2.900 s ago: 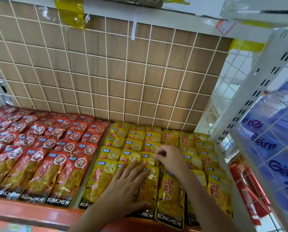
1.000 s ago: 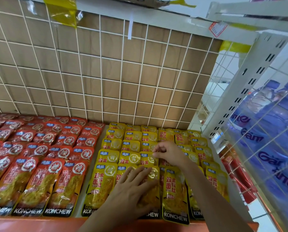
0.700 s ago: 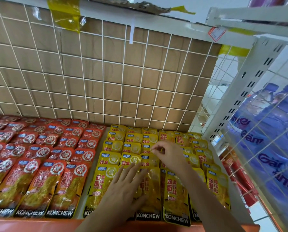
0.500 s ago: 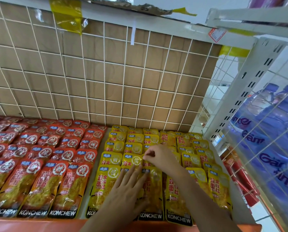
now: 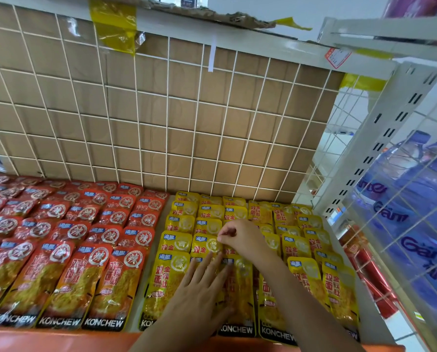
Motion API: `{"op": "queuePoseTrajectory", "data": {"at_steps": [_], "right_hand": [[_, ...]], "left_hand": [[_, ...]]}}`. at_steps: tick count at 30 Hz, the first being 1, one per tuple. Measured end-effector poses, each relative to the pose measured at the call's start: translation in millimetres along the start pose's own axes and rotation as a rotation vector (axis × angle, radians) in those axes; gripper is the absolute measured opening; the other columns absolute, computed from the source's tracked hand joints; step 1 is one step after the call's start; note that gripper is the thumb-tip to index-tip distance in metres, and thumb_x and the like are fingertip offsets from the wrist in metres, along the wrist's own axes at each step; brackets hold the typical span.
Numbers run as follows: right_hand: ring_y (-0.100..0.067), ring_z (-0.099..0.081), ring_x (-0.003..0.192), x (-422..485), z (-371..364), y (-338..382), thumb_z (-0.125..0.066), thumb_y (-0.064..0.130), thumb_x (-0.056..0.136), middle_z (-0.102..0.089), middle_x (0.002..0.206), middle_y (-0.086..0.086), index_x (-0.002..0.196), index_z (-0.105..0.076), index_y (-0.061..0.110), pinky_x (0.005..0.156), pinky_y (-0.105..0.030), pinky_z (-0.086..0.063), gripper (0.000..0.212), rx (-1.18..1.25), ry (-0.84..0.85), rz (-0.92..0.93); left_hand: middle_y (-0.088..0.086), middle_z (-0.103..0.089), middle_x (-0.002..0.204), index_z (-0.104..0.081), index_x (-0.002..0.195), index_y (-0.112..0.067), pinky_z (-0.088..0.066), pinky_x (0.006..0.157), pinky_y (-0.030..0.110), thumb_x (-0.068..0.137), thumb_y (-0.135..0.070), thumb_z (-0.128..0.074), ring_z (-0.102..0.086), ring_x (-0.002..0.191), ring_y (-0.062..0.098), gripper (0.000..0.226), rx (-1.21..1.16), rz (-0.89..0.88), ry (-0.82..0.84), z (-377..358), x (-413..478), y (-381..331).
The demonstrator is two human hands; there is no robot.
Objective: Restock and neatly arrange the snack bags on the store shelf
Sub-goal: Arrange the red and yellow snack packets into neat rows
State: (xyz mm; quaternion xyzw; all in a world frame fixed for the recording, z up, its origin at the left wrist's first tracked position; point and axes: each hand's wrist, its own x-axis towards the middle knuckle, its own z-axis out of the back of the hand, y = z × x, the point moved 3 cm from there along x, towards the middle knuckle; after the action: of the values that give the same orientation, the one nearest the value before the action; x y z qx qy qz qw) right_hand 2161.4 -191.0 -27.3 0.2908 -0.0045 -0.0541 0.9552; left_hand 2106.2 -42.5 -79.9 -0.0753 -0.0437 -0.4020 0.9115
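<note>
Yellow KONCHEW snack bags [image 5: 301, 247] lie in overlapping rows on the right half of the shelf. Red KONCHEW bags [image 5: 67, 240] fill the left half. My left hand [image 5: 202, 283] lies flat with straight fingers on the front yellow bags, between the first and second columns. My right hand [image 5: 240, 237] reaches in from the right, its fingers curled, pinching the top edge of a yellow bag [image 5: 207, 246] in the second row back. The bags under both hands are partly hidden.
A white wire grid over brown cardboard [image 5: 161, 118] backs the shelf. An orange lip [image 5: 60, 339] runs along the shelf's front edge. At the right stand a white slotted upright [image 5: 380, 138] and a wire side panel, with blue water bottles [image 5: 415, 189] behind it.
My right hand has shifted left, from the third column toward the second, and pinches a bag edge there. My left hand stays flat on the front bags. The camera has tilted slightly.
</note>
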Motion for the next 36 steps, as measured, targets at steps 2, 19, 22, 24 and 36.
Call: {"op": "queuePoseTrajectory", "data": {"at_steps": [2,19,22,24,36], "right_hand": [[-0.002,-0.056,0.074,1.2,0.1,3.3,-0.066,0.027,0.084,-0.066,0.084,0.008,0.085,-0.07,0.02,0.063,-0.017,-0.039,0.008,0.01,0.021,-0.009],[-0.01,-0.061,0.084,14.7,-0.7,9.1,-0.063,0.013,0.085,-0.07,0.097,-0.002,0.084,-0.07,0.01,0.076,-0.026,-0.047,0.008,-0.014,0.137,-0.012],[-0.009,-0.06,0.083,15.1,-2.8,9.2,-0.063,0.014,0.084,-0.07,0.096,0.0,0.083,-0.07,0.011,0.078,-0.027,-0.048,0.008,-0.013,0.123,-0.013],[-0.009,-0.06,0.08,13.9,-3.2,8.5,-0.062,0.015,0.085,-0.07,0.094,0.0,0.083,-0.07,0.011,0.073,-0.025,-0.046,0.009,-0.008,0.103,-0.022],[-0.005,-0.056,0.07,12.0,-6.0,6.1,-0.062,0.013,0.086,-0.071,0.091,-0.002,0.082,-0.07,0.009,0.071,-0.024,-0.045,0.01,-0.004,0.029,-0.072]], "left_hand": [[0.003,-0.047,0.141,-0.037,0.14,-0.023,-0.015,0.104,0.038,0.091,-0.064,-0.012,-0.033,0.131,0.018,0.069,0.0,0.003,0.013,0.5,0.1,0.1],[0.002,-0.046,0.141,-0.042,0.139,-0.023,-0.016,0.104,0.037,0.09,-0.064,-0.012,-0.032,0.132,0.018,0.071,0.001,0.0,0.008,3.6,-0.7,-0.2],[0.002,-0.047,0.141,-0.038,0.14,-0.024,-0.016,0.104,0.037,0.09,-0.063,-0.012,-0.032,0.131,0.017,0.068,-0.007,0.004,0.001,3.6,-1.2,-0.4],[0.001,-0.046,0.141,-0.035,0.141,-0.025,-0.017,0.103,0.038,0.09,-0.063,-0.012,-0.032,0.132,0.017,0.067,-0.012,0.009,-0.006,3.6,-1.3,-0.3],[0.002,-0.046,0.141,-0.025,0.143,-0.026,-0.017,0.104,0.038,0.09,-0.063,-0.011,-0.031,0.132,0.017,0.066,0.003,0.018,-0.019,3.5,-2.1,-0.7]]}}
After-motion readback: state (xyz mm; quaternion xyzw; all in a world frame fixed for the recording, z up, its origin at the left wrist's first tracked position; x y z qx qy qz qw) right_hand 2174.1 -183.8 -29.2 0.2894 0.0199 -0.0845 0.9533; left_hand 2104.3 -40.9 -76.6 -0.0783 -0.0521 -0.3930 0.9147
